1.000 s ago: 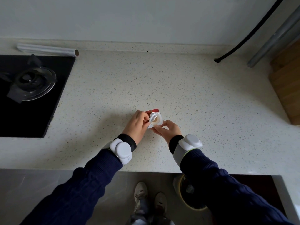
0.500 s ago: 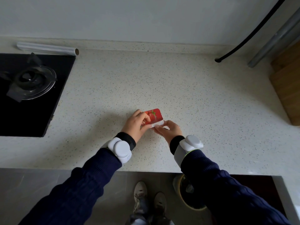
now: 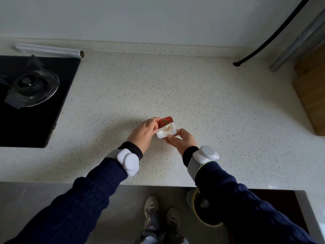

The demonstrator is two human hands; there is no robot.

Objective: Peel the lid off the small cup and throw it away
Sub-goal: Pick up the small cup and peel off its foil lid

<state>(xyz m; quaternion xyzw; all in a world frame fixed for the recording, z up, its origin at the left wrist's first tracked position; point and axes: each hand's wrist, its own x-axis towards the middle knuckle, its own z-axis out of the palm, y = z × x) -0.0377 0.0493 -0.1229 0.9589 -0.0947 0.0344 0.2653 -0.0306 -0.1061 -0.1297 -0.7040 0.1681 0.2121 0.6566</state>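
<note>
Speckled pale countertop [image 3: 202, 95], black hob [image 3: 33, 103] far left. Left hand [image 3: 145, 132] pinching red lid [image 3: 164, 121], right hand [image 3: 182, 140] gripping small cup [image 3: 167, 132].

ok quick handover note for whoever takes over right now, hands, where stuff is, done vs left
Left hand: pinching the red strawberry-print foil lid, which is peeled partway back and folded up at the far edge.
Right hand: gripping the near corner of the small white square plastic cup, held just over the speckled countertop.
Done: seal broken, pale contents exposed.
Left: tear the lid fully free, then throw it away; a round bin shows on the floor below the counter edge, on the right.
</note>
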